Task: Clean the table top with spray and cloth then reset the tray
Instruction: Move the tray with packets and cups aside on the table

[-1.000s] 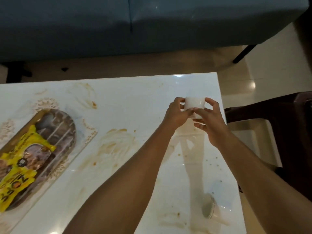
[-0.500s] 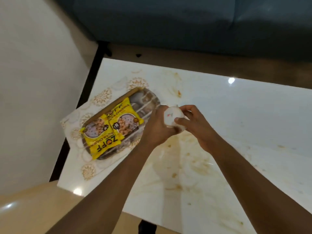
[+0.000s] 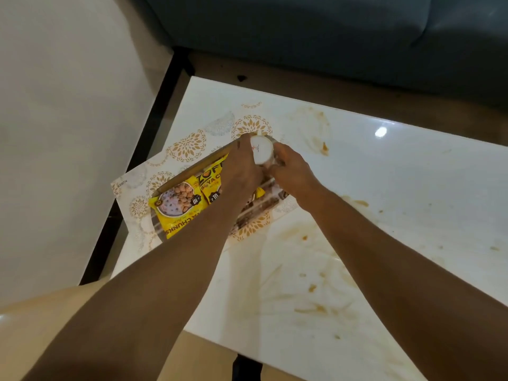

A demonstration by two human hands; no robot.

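Both hands, left hand (image 3: 242,171) and right hand (image 3: 291,171), are gripping the small white cup (image 3: 261,152), now carried from the stained white table (image 3: 384,215) to over the oval wooden tray (image 3: 192,167); resetting looks premature.

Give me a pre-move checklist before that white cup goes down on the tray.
1. Grip on the white cup: left hand and right hand both hold it. Ok.
2. Cup over the tray: it is at the tray's far end. Ok.
3. Free spot under the cup: hidden by the hands. Cannot tell.
4. Yellow snack packets lie on the tray's left part, apart from the cup. Ok.
5. Table top clean: brown smears and crumbs remain. Not ok.
6. Spray and cloth at hand: neither is in view. Cannot tell.
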